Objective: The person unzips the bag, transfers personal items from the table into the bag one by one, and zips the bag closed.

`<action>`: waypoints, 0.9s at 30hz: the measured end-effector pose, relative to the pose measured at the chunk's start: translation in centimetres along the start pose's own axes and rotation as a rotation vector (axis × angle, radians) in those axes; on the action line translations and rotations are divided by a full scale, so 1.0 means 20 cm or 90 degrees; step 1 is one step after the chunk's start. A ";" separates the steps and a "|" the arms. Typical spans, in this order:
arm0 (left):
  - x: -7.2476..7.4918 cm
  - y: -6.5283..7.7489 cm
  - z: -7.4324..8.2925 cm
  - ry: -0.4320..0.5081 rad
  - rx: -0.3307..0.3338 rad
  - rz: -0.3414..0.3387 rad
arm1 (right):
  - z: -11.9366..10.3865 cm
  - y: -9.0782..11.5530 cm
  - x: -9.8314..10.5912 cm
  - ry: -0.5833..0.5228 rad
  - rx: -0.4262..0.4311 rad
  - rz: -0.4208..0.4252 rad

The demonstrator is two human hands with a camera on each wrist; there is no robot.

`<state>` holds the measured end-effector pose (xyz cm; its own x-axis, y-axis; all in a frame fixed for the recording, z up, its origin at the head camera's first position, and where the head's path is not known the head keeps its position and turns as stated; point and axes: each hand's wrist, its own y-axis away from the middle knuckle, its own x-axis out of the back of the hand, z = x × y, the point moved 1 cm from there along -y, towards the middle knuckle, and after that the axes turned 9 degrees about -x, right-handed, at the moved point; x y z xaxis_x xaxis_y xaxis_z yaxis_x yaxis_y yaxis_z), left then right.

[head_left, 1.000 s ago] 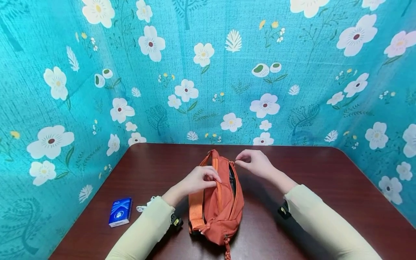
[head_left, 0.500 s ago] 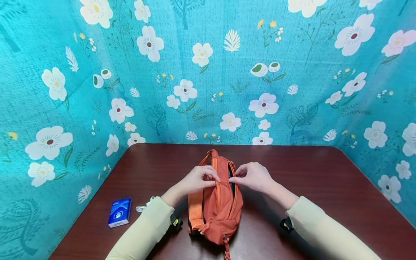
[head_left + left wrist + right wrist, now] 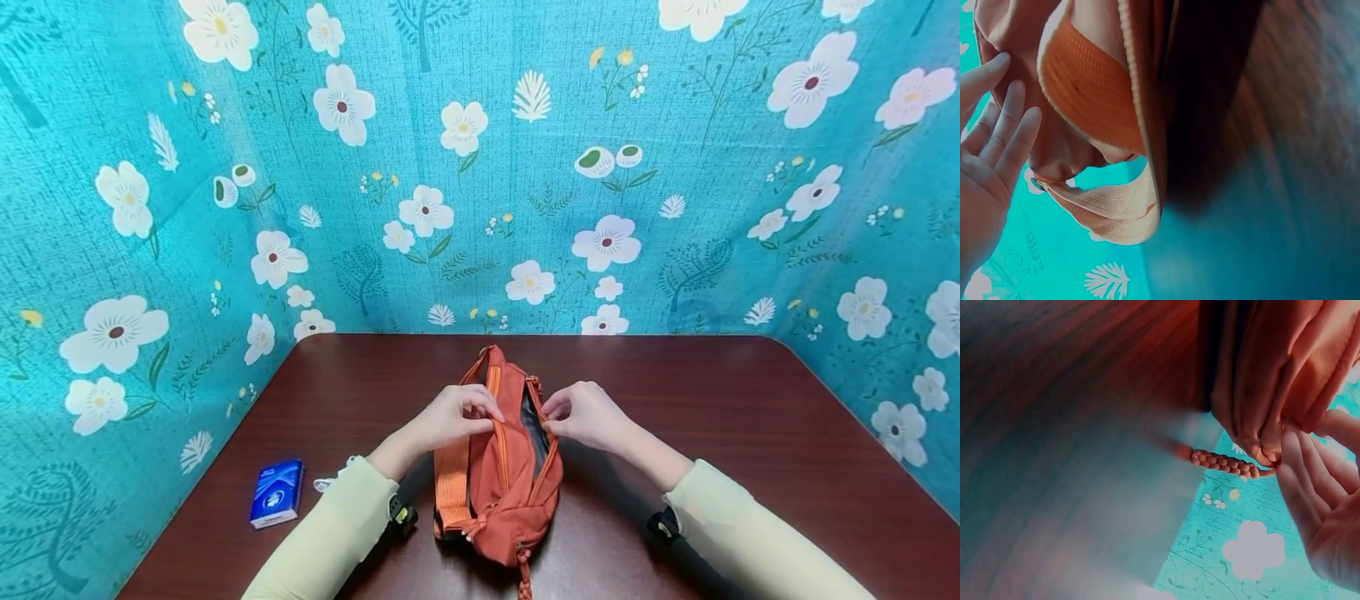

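Observation:
An orange-red waist bag [image 3: 487, 467] stands on the dark wooden table, its long side pointing away from me. One zipped compartment gapes along its right side, with dark lining [image 3: 536, 433] showing. My left hand [image 3: 452, 417] pinches the fabric by the orange zipper on the bag's upper left. On the other side, thumb and fingers of my right hand [image 3: 592, 419] grip the right edge of the opening. In the left wrist view the orange webbing strap [image 3: 1097, 94] loops beside the left hand. A braided cord [image 3: 1225, 464] hangs from the bag in the right wrist view.
A blue-and-white packet [image 3: 276, 493] lies at the table's left. Partly behind my left sleeve is a small white item [image 3: 325, 483], perhaps a cable. Teal floral cloth [image 3: 480, 208] hangs around the table's back and sides.
My right hand has come nearer from the zipper's far end and now holds the opening's right edge. The opening is wider. My left hand has stayed almost in place.

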<state>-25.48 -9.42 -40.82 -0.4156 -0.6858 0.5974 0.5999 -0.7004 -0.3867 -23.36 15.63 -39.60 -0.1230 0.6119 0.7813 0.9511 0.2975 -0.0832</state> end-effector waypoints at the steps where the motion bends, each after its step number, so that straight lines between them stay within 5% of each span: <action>1: 0.00 0.00 0.00 -0.004 -0.001 -0.001 | 0.00 0.00 0.01 -0.005 0.009 0.002; 17: 0.15 0.09 0.02 -0.040 -0.039 0.030 | 0.03 0.09 0.30 0.061 0.057 0.090; 27: 0.13 0.07 0.00 -0.098 -0.058 0.001 | -0.02 0.09 0.35 0.018 0.059 0.119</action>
<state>-25.68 -12.08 -39.77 -0.3006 -0.6533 0.6949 0.5325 -0.7194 -0.4460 -22.43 20.15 -33.97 0.0618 0.6426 0.7637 0.9266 0.2474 -0.2832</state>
